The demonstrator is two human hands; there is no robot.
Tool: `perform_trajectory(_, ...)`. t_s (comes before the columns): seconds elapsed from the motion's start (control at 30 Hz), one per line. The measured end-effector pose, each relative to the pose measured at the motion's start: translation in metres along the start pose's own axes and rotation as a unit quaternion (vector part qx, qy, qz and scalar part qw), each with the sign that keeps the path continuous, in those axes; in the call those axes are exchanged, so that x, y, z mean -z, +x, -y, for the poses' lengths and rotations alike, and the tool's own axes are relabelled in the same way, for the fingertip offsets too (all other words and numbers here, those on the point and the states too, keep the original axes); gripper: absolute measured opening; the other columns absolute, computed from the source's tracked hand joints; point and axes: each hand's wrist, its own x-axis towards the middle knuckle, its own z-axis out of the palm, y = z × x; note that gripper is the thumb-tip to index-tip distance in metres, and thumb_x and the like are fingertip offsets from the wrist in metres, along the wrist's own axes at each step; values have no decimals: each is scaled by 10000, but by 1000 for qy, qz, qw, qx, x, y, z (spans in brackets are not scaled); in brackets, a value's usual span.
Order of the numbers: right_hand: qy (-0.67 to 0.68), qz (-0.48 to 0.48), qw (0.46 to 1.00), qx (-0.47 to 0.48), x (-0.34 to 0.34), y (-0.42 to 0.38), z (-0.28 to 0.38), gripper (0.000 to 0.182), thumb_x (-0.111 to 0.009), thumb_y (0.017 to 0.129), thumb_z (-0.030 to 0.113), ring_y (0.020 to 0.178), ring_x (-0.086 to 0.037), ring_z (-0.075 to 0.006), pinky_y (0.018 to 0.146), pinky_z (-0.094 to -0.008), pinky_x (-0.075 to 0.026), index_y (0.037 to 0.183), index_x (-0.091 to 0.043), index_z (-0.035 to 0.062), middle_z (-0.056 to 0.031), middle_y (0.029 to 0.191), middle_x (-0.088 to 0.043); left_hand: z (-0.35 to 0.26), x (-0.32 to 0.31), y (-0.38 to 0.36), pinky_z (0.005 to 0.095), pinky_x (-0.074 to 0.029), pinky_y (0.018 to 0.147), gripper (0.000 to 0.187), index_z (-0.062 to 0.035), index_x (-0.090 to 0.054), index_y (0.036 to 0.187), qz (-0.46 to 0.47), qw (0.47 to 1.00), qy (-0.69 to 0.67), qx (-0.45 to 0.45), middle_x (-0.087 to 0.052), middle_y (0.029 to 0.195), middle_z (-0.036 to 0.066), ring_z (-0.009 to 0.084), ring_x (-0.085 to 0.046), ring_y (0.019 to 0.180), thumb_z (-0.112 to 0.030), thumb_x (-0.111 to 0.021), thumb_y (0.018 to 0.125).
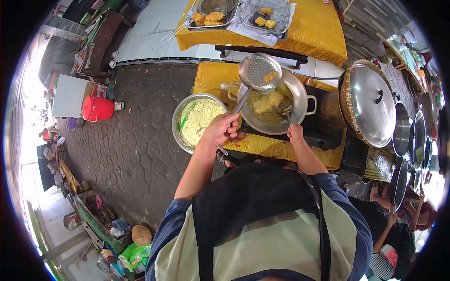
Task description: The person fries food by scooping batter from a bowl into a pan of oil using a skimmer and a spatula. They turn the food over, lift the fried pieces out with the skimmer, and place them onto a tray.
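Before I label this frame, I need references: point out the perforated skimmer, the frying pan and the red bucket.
Perforated skimmer [256, 70], head view: on its bowl.
Frying pan [300, 94], head view: on its inner wall.
Red bucket [103, 110], head view: on its side.

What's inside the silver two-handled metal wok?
Golden, lumpy food in yellowish oil; a grey metal utensil reaches in. The round perforated silver skimmer blocks the view of part of the wok.

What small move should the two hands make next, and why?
Perhaps the right hand should slide the spatula under the food in the pan: the spatula reaches in beside that food, and the left hand holds the skimmer above the pan.
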Motion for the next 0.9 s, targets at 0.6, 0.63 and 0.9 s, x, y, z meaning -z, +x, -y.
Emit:
perform_trajectory(0.6, 235, 126, 964, 9, 24, -1, 33, 120, -435, 859, 104, 445, -357, -121, 375, -254, -293, 775, -433, 17, -63, 608, -445, 2, -2, -8, 213, -255, 437, 194, -39, -484, 984, -14, 1000, 3, 0, -380, 636, -27, 48, -285, 461, -167, -521, 844)
perform_trajectory(0.63, 231, 132, 964, 16, 26, 1, 36, 124, -437, 859, 108, 448, -362, -123, 373, -258, -290, 778, -435, 14, -62, 604, -444, 3, -2, -7, 213, -255, 437, 194, -39, -484, 984, -12, 1000, 3, -1, -380, 636, -27, 48, -285, 461, -167, -521, 844)
perform_trajectory(0.9, 149, 95, 983, 49, 35, 1, 43, 92, -448, 856, 124, 450, -357, -128, 369, -263, -278, 812, -442, 43, -52, 622, -447, 19, 8, 6, 221, -268, 441, 156, -47, -482, 937, -22, 999, 2, 27, -389, 634, -25, 55, -301, 474, -164, -517, 841)
